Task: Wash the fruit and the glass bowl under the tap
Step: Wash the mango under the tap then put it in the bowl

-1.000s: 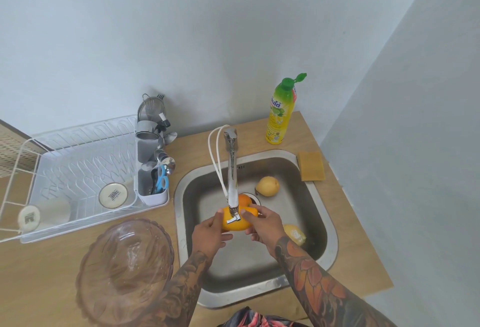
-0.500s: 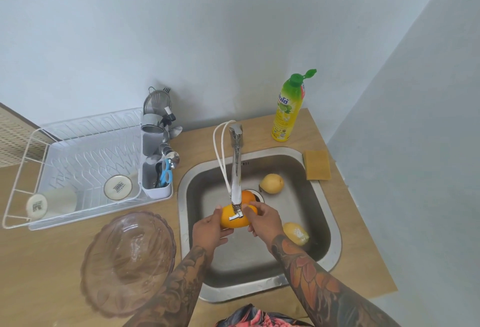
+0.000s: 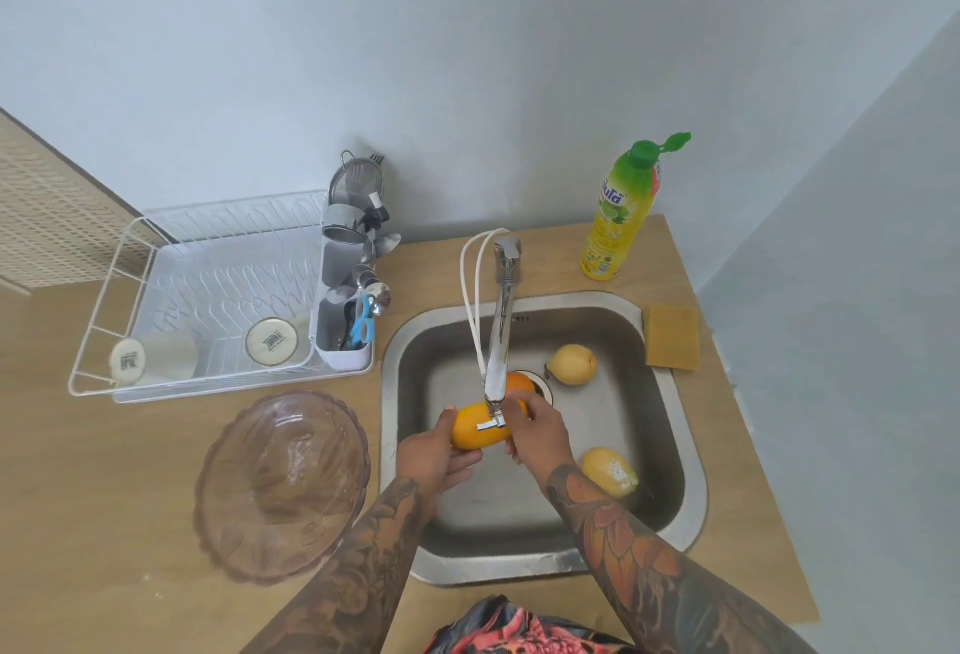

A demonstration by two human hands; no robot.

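Both forearms reach in from the sink's (image 3: 691, 508) front edge, over the basin. Left hand (image 3: 428, 458): fingers curled under the near left end of an orange-yellow fruit (image 3: 475, 427), thumb up along its side. Right hand (image 3: 537, 438): back up, fingers wrapped over the fruit's right end. The fruit is held between both hands, directly under the tap (image 3: 498, 341) spout, above the basin middle.

The fruit's skin is smooth and glossy; an orange part shows behind the spout. Whether water runs cannot be told.

A yellow fruit (image 3: 573, 364) lies near the basin's back right corner. Another yellow fruit (image 3: 610, 471) lies by the right wall, nearer the front.

The glass bowl (image 3: 283, 484) stands upright on the worktop (image 3: 78, 523), just beside the sink's left edge.
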